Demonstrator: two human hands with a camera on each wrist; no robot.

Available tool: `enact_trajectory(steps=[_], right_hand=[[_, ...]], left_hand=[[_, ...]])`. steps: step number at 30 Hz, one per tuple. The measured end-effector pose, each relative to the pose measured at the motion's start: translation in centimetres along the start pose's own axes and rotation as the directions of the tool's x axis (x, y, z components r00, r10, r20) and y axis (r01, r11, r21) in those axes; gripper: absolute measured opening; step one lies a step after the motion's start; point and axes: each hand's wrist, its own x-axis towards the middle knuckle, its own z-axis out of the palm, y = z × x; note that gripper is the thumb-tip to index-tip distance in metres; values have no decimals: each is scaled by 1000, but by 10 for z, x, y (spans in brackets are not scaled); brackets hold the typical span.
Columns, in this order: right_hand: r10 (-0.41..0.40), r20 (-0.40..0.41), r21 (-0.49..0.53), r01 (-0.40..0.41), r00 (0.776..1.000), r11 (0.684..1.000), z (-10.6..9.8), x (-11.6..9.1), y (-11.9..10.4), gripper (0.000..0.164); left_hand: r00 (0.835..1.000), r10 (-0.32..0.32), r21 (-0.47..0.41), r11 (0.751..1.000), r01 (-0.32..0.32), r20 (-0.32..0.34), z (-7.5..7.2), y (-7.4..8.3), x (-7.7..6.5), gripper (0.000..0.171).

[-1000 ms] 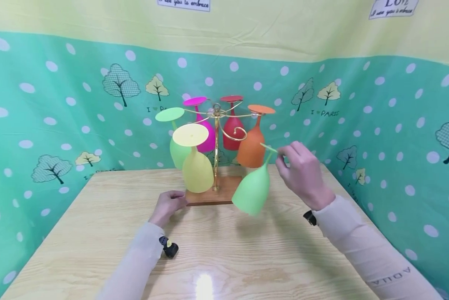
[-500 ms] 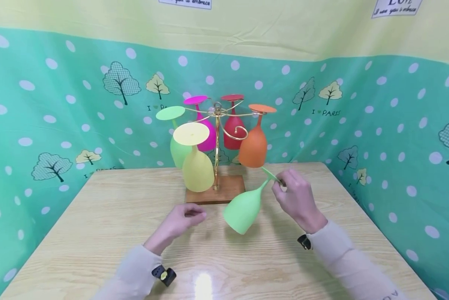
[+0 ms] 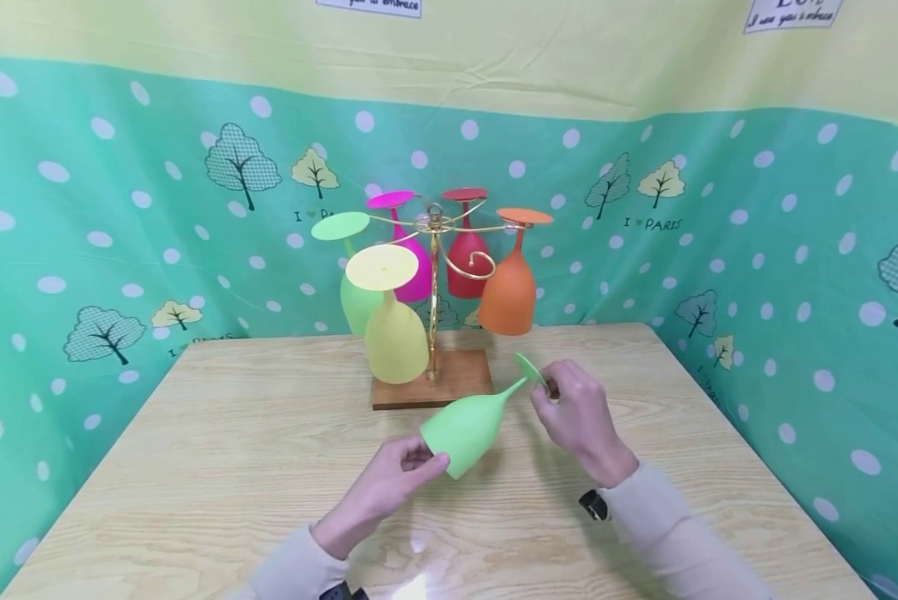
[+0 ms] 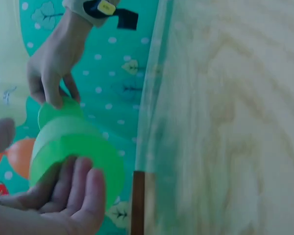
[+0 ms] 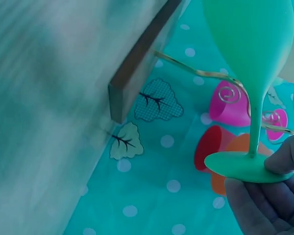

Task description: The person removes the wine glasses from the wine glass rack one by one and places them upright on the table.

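My right hand (image 3: 580,412) pinches the foot of a light green wine glass (image 3: 467,429) between thumb and fingers. The glass is tilted in front of the rack, its bowl pointing down to the left and its mouth toward my left hand (image 3: 389,479). In the right wrist view, the thumb lies on top of the foot (image 5: 245,166), with fingers beneath it. My left hand is right at the rim, with thumb and fingers apart; in the left wrist view its loosely bent fingers (image 4: 81,191) overlap the glass's mouth.
A gold metal rack (image 3: 433,283) on a wooden base (image 3: 456,375) holds upside-down glasses: yellow (image 3: 396,342), green (image 3: 357,300), magenta (image 3: 413,267), red (image 3: 467,267) and orange (image 3: 507,292). One front curled arm (image 3: 470,271) bears no glass. Patterned cloth (image 3: 164,192) stands behind the table (image 3: 217,433).
My right hand has brought the green glass down and toward me, tilting it further. The left hand has left the rack's base and moved right to the glass's rim.
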Motion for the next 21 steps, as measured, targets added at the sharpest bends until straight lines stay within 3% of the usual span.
enact_trajectory(steps=[6,10,21], right_hand=[[56,32,56,-57,998,997,5,-9,-7,14],[112,57,98,-117,992,988,8,-14,-12,16],[252,122,199,-272,960,941,10,-21,-19,19]], left_hand=[[985,-21,-110,994,2,-173,8,1,-5,47],[973,-13,-172,985,-28,-232,10,3,-7,46],[949,25,-111,992,-63,-315,8,13,-11,27]])
